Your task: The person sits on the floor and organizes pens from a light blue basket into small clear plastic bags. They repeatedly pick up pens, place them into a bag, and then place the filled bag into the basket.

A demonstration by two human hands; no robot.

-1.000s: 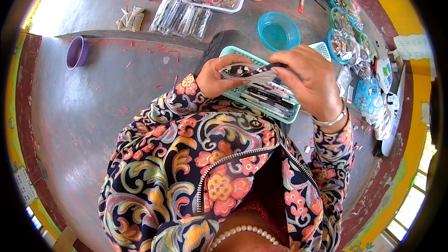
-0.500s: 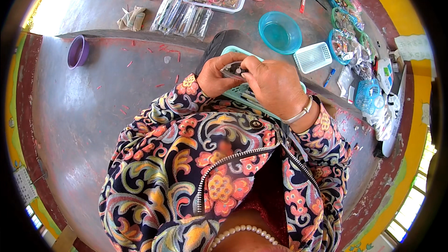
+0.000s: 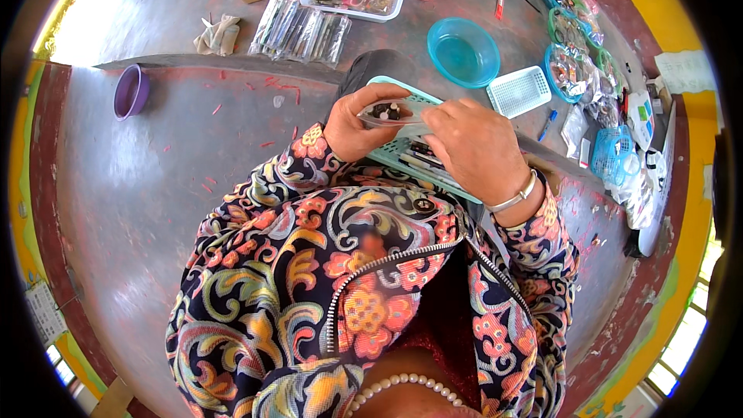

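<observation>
My left hand (image 3: 354, 125) holds a small clear plastic bag (image 3: 410, 111) between thumb and fingers, its mouth spread apart. Inside the bag lie small dark pieces (image 3: 385, 111), too small to name, with a pale spot among them. At the bag's right edge, the fingertips of my right hand (image 3: 478, 149) are closed on the plastic. Both hands are above a light green plastic basket (image 3: 395, 81) on my lap. Several pens or slim sticks (image 3: 420, 161) lie in it, partly hidden by my right hand.
Ahead on the raised ledge are bagged pens (image 3: 300, 31), a white tray (image 3: 391, 8) of bagged items, a teal basin (image 3: 464, 53) and a white basket (image 3: 520, 93). Filled baskets (image 3: 569, 73) line the right side. A purple basin (image 3: 131, 93) stands at left.
My right hand has moved right and slightly down from the bag's middle to its right edge. The bag now looks wider, and more of its dark contents shows.
</observation>
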